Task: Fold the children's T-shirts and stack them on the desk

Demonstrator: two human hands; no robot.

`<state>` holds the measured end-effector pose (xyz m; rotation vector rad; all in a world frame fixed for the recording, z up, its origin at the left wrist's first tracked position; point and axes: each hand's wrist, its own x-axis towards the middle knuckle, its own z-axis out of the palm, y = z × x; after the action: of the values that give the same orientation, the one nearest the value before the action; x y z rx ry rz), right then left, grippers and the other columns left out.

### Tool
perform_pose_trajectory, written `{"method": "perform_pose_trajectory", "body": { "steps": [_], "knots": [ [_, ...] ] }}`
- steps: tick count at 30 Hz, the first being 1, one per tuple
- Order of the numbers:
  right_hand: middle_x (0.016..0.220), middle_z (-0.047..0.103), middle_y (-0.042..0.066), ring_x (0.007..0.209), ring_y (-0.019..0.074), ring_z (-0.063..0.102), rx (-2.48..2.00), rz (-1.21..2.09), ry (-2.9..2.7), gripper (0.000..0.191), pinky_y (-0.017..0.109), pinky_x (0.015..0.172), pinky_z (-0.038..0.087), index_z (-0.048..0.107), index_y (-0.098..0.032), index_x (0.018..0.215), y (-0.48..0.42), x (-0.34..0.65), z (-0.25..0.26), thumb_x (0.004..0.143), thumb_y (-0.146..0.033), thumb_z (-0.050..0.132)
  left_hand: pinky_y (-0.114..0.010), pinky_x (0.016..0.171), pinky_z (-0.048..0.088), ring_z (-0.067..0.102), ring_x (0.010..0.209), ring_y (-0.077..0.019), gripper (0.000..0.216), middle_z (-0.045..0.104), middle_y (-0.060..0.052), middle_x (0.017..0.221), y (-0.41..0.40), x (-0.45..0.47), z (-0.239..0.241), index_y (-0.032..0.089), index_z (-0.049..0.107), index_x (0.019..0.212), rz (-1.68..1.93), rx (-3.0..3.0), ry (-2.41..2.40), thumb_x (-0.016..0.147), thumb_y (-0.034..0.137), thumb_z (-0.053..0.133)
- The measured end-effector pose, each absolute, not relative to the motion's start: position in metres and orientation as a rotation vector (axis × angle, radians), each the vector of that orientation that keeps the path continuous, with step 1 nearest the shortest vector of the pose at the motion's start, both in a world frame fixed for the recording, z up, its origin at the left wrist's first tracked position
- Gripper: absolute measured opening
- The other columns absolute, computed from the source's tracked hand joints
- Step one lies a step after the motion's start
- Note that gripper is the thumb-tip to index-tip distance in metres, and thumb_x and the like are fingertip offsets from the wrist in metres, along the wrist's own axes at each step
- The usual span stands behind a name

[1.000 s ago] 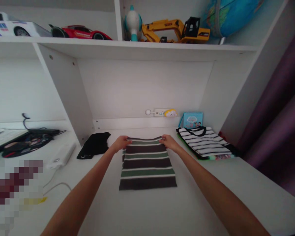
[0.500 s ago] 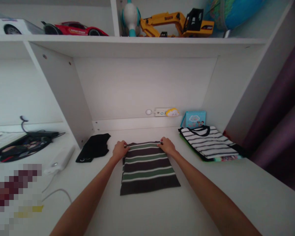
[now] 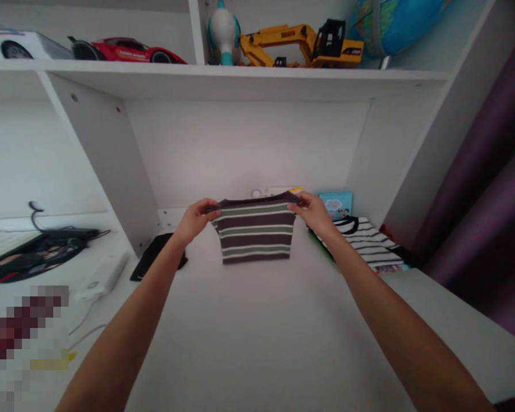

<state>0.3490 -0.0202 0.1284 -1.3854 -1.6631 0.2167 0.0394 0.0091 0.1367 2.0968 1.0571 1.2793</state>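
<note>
A striped shirt (image 3: 257, 230) in dark brown, green and white hangs between my two hands, folded small and raised off the desk. My left hand (image 3: 197, 218) pinches its upper left corner. At the upper right corner my right hand (image 3: 312, 210) pinches the cloth between thumb and fingers. The shirt's dark top edge runs nearly level between them. Behind my left forearm lies a black folded cloth (image 3: 154, 254), partly covered by the arm. A white shirt with black stripes (image 3: 371, 240) lies folded past my right wrist.
White desk (image 3: 240, 332) below. At its back stands a blue desk calendar (image 3: 335, 205). A white power strip (image 3: 105, 277) with a cable lies left. Overhead, a shelf (image 3: 257, 71) holds a red toy car (image 3: 131, 50), a yellow toy excavator (image 3: 300, 43) and a globe (image 3: 399, 26).
Both hands have lifted the brown and green striped shirt off the desk, up and away from me. They have moved farther apart, and the cloth now hangs down.
</note>
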Motion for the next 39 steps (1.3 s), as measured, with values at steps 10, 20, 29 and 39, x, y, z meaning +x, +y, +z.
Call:
{"method": "perform_pose_trajectory", "body": {
  "steps": [10, 20, 29, 39],
  "knots": [
    [0.095, 0.057, 0.006, 0.09, 0.0172, 0.052, -1.132, 0.081, -2.312, 0.022, 0.029, 0.08, 0.042, 0.056, -0.02, 0.1, -0.16, 0.342, 0.059, 0.08, -0.018, 0.047, -0.029, 0.086, 0.039, 0.055, 0.092, -0.0168, 0.024, 0.062, -0.003, 0.098, -0.076, 0.02, 0.067, 0.02, 0.058, 0.096, 0.483, 2.581, 1.093, 0.077, 0.016, 0.043],
    [0.114, 0.055, 0.007, 0.113, 0.0182, 0.043, -1.423, 0.103, -2.278, 0.031, 0.034, 0.096, 0.032, 0.058, -0.018, 0.106, -0.077, 0.38, 0.012, 0.085, -0.018, 0.035, -0.043, 0.096, 0.031, 0.04, 0.115, -0.0239, 0.044, 0.042, -0.009, 0.129, -0.153, 0.137, 0.045, 0.02, 0.04, 0.122, 0.411, 2.864, 0.823, 0.082, 0.036, 0.046],
    [0.086, 0.061, 0.009, 0.095, 0.0224, 0.049, -1.555, -0.052, -2.374, 0.024, 0.04, 0.086, 0.034, 0.063, -0.016, 0.091, -0.103, 0.373, 0.007, 0.085, -0.019, 0.041, -0.054, 0.099, 0.014, 0.051, 0.1, -0.0217, 0.031, 0.061, -0.005, 0.098, -0.12, 0.133, 0.026, 0.021, 0.057, 0.094, 0.193, 2.943, 1.023, 0.072, 0.005, 0.041],
    [0.115, 0.053, 0.007, 0.11, 0.0189, 0.042, -1.001, 0.207, -2.586, 0.03, 0.035, 0.097, 0.031, 0.05, -0.017, 0.113, -0.22, 0.247, 0.024, 0.086, -0.02, 0.04, -0.068, 0.091, 0.01, 0.014, 0.13, -0.0294, 0.05, 0.024, -0.003, 0.142, -0.049, 0.062, 0.021, 0.029, 0.051, 0.117, 0.108, 2.777, 1.562, 0.074, 0.007, 0.036]
  ]
}}
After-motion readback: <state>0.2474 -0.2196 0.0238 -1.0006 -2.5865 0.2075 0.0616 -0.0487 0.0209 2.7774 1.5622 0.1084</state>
